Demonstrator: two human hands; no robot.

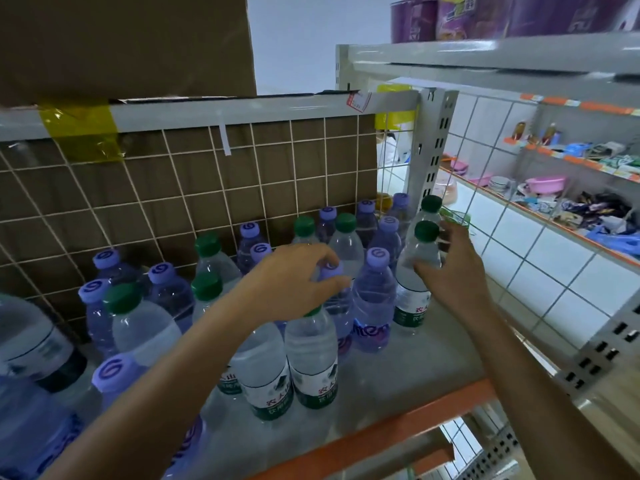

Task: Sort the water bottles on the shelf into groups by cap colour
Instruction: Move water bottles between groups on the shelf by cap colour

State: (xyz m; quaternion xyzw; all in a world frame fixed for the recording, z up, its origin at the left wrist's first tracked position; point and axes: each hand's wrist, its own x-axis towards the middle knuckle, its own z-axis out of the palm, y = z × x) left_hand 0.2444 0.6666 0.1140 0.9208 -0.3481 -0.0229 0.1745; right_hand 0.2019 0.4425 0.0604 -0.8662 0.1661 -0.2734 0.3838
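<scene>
Water bottles with purple caps and green caps stand mixed on the grey shelf. My left hand is closed over the top of a purple-cap bottle in the middle of the group. My right hand grips the shoulder of a green-cap bottle at the right end of the row. Another green-cap bottle stands just behind it. Two clear green-label bottles stand in front, below my left forearm.
A white wire grid backed by brown cardboard closes the rear of the shelf. A perforated grey upright stands at the right rear. The shelf has an orange front edge. A large dark-label bottle sits at the far left. Another goods rack lies beyond.
</scene>
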